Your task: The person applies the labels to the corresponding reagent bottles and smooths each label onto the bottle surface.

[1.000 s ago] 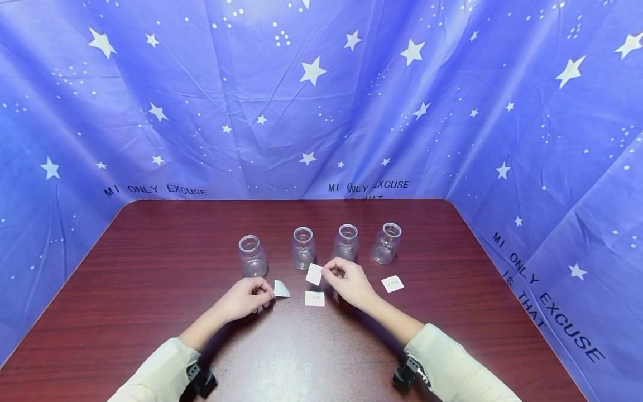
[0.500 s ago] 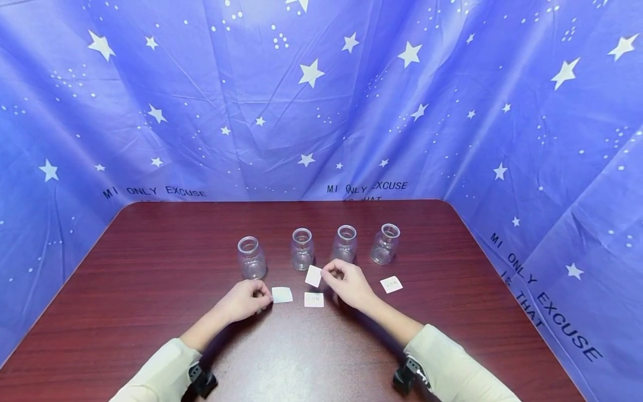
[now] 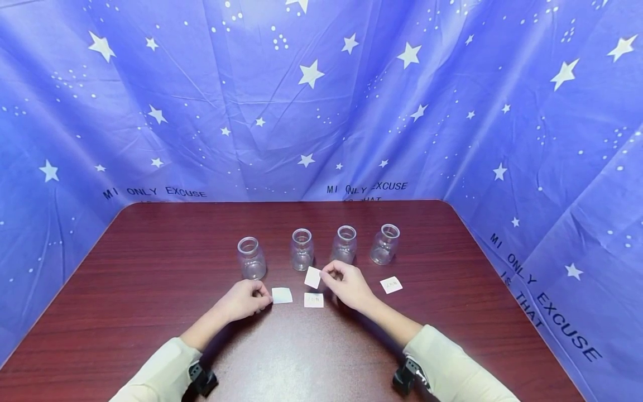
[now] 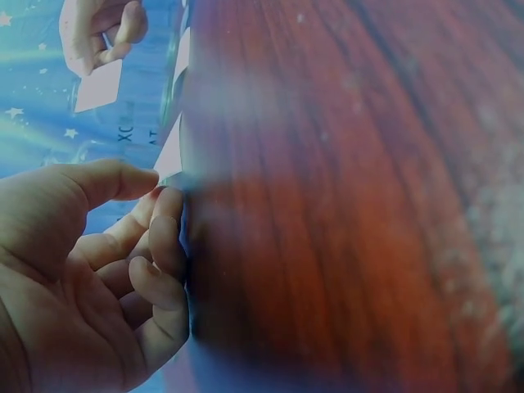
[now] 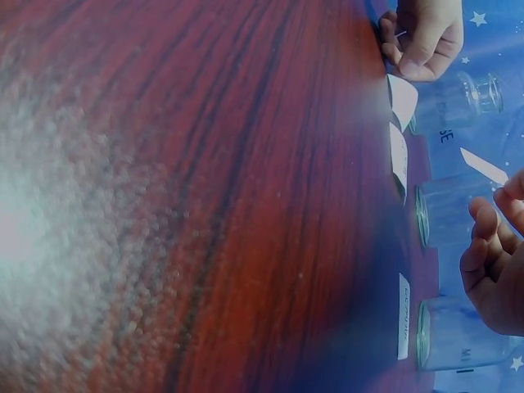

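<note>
My left hand [image 3: 243, 300] pinches the left edge of a white paper label [image 3: 282, 295] between thumb and fingertips; its upper face is blank, low over the table. In the left wrist view, the thumb [image 4: 123, 181] meets the index finger right at that label's corner. My right hand [image 3: 350, 287] holds a second label [image 3: 313, 277] by its right edge, raised in front of the glass jars. A third label [image 3: 313, 301] with handwriting lies just below it. To the right lies another written label [image 3: 391, 285]. The right wrist view shows the raised label [image 5: 484, 165] nearly edge-on.
Several uncapped glass jars stand in a row behind the hands: a left jar [image 3: 252, 259], a second jar [image 3: 302, 251], a third jar [image 3: 344, 245] partly behind my right hand, and a right jar [image 3: 385, 245]. The dark red table [image 3: 201, 223] meets a blue star-print curtain [image 3: 261, 100].
The label at my left hand was bent upward a second ago and now lies out flat, with the hand slightly lower. My right hand and its label stay nearly still.
</note>
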The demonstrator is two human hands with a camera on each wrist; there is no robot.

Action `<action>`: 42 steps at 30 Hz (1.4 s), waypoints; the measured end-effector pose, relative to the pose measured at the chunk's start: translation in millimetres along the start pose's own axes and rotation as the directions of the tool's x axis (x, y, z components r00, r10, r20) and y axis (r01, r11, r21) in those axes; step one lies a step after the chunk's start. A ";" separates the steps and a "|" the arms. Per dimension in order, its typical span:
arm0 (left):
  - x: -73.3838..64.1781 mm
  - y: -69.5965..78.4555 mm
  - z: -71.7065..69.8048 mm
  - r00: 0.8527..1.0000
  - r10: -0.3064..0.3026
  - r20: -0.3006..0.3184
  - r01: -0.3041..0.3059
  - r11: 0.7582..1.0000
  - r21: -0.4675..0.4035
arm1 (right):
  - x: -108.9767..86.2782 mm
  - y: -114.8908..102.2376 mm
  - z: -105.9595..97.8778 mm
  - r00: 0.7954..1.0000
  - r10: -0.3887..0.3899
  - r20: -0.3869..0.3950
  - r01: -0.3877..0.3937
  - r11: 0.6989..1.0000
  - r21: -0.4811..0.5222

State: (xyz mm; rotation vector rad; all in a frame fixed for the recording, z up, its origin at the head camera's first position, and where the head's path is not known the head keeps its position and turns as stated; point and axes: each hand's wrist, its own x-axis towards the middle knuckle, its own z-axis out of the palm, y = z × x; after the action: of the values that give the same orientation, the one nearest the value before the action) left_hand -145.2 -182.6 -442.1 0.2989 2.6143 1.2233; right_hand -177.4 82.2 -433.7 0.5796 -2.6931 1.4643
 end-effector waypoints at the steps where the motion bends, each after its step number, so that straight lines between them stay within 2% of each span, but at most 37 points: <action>1: -0.1 -0.1 -0.9 1.000 0.008 -0.001 -0.008 1.000 -0.006 | 0.3 0.1 0.4 1.000 -0.002 -0.001 0.002 1.000 0.000; 9: 4.5 1.4 -5.1 0.999 0.036 -0.022 -0.037 0.995 -0.089 | 3.0 -1.5 5.0 1.000 -0.017 -0.005 0.017 1.000 -0.009; 17: 9.8 7.9 -0.9 0.998 0.057 -0.035 -0.061 0.990 -0.131 | 4.4 -3.3 11.9 0.999 -0.032 0.008 0.032 0.999 -0.023; 27: 17.0 18.0 6.3 0.989 0.115 -0.094 -0.126 0.986 -0.111 | 4.9 -3.5 14.9 0.999 -0.048 0.019 0.048 0.999 -0.002; 42: 24.2 32.1 17.3 0.984 0.135 -0.113 -0.149 0.980 -0.131 | 3.6 -8.6 17.3 0.999 -0.049 0.004 0.049 0.998 -0.046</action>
State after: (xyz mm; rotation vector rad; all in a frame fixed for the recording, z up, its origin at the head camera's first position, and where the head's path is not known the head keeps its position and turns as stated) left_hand -160.4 -143.1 -431.2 0.4124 2.6149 1.4990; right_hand -175.2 62.7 -435.7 0.6408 -2.6866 1.3862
